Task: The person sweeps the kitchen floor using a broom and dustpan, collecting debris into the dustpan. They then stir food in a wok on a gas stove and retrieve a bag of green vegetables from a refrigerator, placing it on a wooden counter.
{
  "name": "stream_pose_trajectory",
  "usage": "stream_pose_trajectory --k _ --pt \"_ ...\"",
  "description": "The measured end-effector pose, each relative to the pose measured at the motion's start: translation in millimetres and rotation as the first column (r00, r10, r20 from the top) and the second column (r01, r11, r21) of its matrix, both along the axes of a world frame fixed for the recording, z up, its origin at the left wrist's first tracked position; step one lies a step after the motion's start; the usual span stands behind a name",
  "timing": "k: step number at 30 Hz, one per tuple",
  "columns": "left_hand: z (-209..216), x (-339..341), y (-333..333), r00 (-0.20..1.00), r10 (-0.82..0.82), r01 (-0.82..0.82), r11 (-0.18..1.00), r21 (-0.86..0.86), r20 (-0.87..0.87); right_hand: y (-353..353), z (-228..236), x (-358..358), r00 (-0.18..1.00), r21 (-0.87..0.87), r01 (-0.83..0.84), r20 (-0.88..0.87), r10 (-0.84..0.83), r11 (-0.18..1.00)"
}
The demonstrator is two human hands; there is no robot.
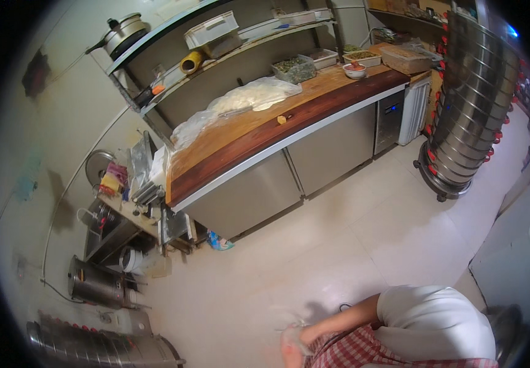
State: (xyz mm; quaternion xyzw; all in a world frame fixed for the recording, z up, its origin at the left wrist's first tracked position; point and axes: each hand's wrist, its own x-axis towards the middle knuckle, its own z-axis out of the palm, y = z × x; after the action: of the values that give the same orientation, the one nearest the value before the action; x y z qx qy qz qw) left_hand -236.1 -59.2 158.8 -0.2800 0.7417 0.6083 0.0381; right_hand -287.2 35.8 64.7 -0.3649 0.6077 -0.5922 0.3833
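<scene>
Only one of my arms shows, at the bottom edge. It comes out of a white short sleeve [430, 322] and crosses leftward over my red-and-white checked apron [363, 356]. I take it for my right hand [292, 346]. It is blurred by motion, lies against the apron's edge above the pale floor, and its fingers cannot be made out. A faint pale smear hangs just above it. My left hand is out of the picture. The nearest furniture is the long wooden-topped counter [259, 138], well beyond reach of the hand.
The counter holds a plastic-covered mass of dough [240, 104], a small bowl [354, 70] and trays of food [294, 67]. Shelves above carry a pot [123, 30]. A tall stack of steel steamers [470, 104] stands right, with metal cylinders [96, 283] at lower left.
</scene>
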Motion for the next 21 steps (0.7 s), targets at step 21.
stream_pose_trajectory --k 21 --pt "-18 -106 -46 0.777 -0.621 0.624 0.735 0.266 -0.104 -25 73 -57 0.587 0.351 0.809 -0.520 -0.621 0.471"
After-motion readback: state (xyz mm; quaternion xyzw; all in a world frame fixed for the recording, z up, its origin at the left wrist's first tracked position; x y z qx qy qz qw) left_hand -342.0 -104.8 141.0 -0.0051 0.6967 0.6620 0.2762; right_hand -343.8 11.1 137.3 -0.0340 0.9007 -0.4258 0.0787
